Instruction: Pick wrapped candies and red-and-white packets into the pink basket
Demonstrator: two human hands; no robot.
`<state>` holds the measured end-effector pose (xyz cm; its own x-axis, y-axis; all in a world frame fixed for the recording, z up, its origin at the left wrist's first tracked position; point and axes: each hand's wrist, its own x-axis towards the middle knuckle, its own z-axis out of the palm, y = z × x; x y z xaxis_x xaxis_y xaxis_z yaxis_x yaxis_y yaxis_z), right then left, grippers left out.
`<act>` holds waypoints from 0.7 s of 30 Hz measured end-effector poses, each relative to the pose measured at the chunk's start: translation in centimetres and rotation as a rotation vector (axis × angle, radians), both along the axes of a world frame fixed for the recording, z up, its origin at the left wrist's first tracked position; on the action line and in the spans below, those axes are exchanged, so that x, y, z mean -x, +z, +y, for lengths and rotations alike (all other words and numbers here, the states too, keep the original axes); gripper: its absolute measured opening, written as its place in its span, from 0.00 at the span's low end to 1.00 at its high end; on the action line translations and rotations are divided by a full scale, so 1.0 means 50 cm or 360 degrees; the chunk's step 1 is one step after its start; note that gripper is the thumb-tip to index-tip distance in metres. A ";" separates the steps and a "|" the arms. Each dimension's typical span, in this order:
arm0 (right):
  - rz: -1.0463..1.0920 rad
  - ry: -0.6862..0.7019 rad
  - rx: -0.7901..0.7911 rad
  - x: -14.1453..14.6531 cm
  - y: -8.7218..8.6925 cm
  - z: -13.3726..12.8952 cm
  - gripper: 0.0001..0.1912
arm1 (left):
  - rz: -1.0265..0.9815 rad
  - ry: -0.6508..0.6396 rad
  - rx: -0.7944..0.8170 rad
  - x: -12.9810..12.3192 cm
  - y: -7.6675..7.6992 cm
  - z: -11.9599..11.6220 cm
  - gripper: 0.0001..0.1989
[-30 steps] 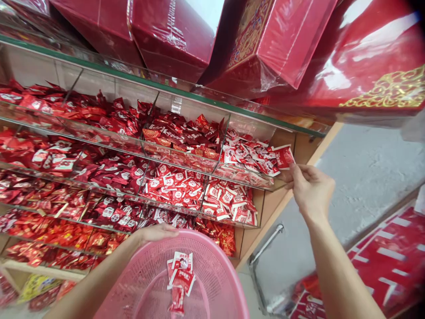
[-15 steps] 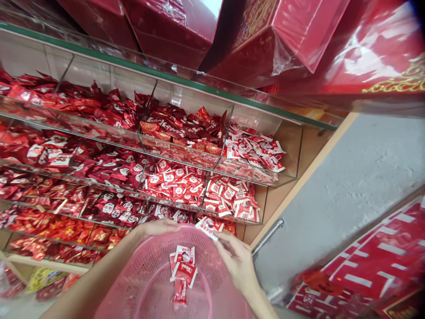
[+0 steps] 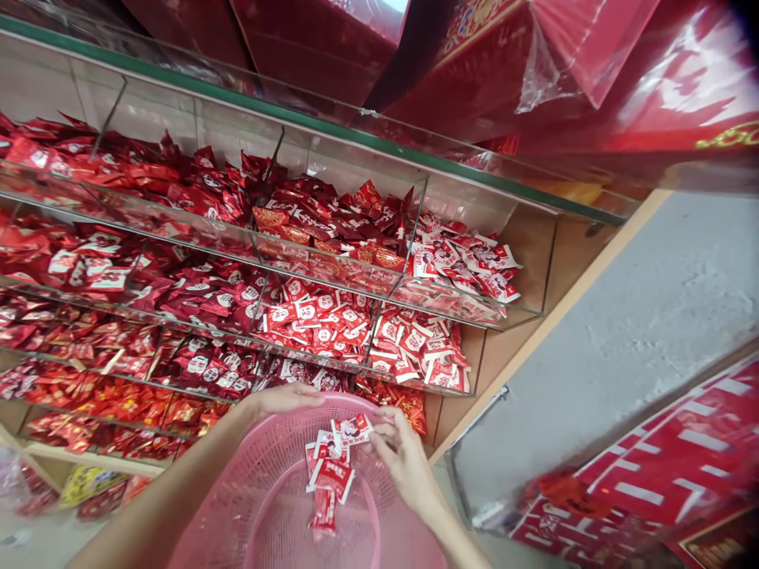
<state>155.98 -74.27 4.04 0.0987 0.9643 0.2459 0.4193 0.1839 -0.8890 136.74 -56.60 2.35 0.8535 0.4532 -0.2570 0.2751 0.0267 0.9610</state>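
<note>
A pink plastic basket [image 3: 261, 462] with a perforated wall is in front of me. My left hand [image 3: 288, 401] is closed over its upper left rim. At the right side of the rim, my right hand [image 3: 398, 450] pinches the end of a small red-and-white candy packet [image 3: 354, 429] inside the basket. Below that packet, several similar packets [image 3: 332, 476] lie in a loose pile on the basket's bottom. The tips of my left fingers are partly hidden by the rim.
Stepped clear bins with wrapped sweets [image 3: 317, 316] fill the shelf ahead. A green-edged glass shelf [image 3: 285, 114] with large red boxes [image 3: 332, 55] hangs above. To the right are a grey wall [image 3: 652, 300] and red-and-white packages [image 3: 670, 466].
My right hand has brought the candy packet from above the rim down into the basket, leftward over the pile. My left hand keeps its hold on the rim. The view has shifted slightly.
</note>
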 end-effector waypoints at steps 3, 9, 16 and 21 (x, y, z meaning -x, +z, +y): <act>-0.0394 0.0055 -0.0015 -0.011 0.012 0.013 0.10 | -0.0012 -0.0031 0.0074 -0.005 0.004 -0.002 0.24; -0.1071 0.0324 0.0061 -0.014 0.038 0.057 0.17 | -0.0054 -0.0016 0.0097 -0.009 0.001 -0.001 0.23; -0.1592 0.0476 0.0380 0.014 0.015 0.095 0.19 | -0.0012 -0.0003 0.0080 -0.001 0.000 0.003 0.23; -0.1772 0.0442 0.0565 0.014 0.008 0.092 0.16 | -0.0032 0.0057 0.0099 0.008 0.009 -0.006 0.21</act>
